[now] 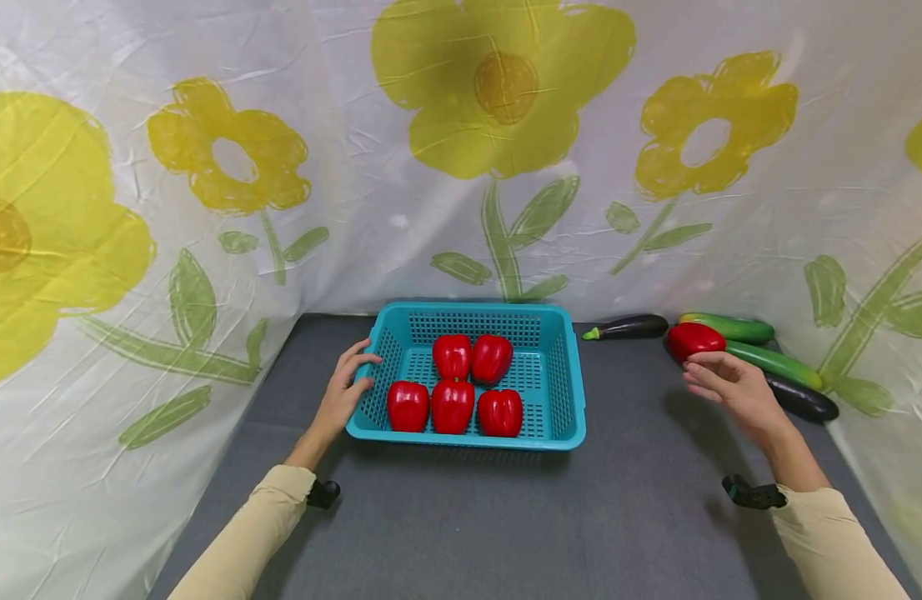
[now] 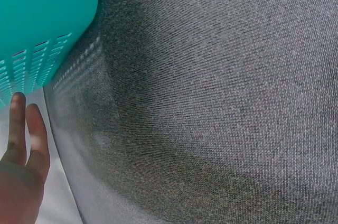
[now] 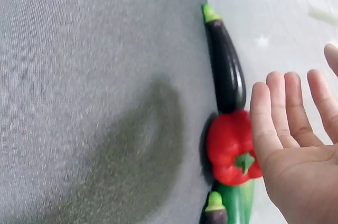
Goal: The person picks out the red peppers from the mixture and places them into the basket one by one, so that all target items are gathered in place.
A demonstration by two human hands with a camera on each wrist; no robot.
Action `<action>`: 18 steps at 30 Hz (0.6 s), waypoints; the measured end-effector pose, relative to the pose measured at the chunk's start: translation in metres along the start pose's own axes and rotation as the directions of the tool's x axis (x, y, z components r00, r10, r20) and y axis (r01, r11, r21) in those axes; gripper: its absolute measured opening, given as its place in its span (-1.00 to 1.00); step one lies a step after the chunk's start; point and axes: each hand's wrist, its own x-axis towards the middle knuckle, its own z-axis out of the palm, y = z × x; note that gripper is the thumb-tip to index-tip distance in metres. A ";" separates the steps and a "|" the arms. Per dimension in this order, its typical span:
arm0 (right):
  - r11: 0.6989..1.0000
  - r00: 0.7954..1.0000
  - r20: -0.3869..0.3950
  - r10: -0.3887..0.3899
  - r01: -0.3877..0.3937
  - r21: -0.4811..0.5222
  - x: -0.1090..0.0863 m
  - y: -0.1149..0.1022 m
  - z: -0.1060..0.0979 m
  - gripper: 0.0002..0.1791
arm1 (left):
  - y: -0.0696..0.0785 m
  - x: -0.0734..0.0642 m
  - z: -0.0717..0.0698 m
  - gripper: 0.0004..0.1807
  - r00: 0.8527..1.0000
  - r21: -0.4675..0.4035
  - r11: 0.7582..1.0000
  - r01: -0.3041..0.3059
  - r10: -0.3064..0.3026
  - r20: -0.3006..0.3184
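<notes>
A blue plastic basket (image 1: 566, 367) stands at the table's back, with several red bell peppers (image 1: 453, 407) inside. At its left side is my left hand (image 1: 344, 392), fingers loosely extended by the rim. The left wrist view shows fingers (image 2: 37, 134) close to the basket's wall (image 2: 47, 12); whether they touch it I cannot tell. My right hand (image 1: 734, 390), holding nothing, is raised near one more red bell pepper (image 1: 695, 340) at the back right. In the right wrist view its fingers (image 3: 296, 108) are spread and partly cover that bell pepper (image 3: 229, 147).
Around the lone pepper lie an eggplant (image 1: 632, 327) to its left, a green cucumber-like vegetable (image 1: 731, 325) behind, another green one (image 1: 776, 364) to its right, and a second eggplant (image 1: 802, 400). A flowered white curtain (image 1: 401, 225) borders the dark grey table (image 1: 468, 517).
</notes>
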 end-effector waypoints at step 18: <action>0.914 0.952 -0.293 -0.084 -0.043 -0.403 -0.002 0.014 -0.014 -0.49 | -0.004 0.000 0.000 -0.66 1.000 0.007 1.000 -0.002 0.002 -0.005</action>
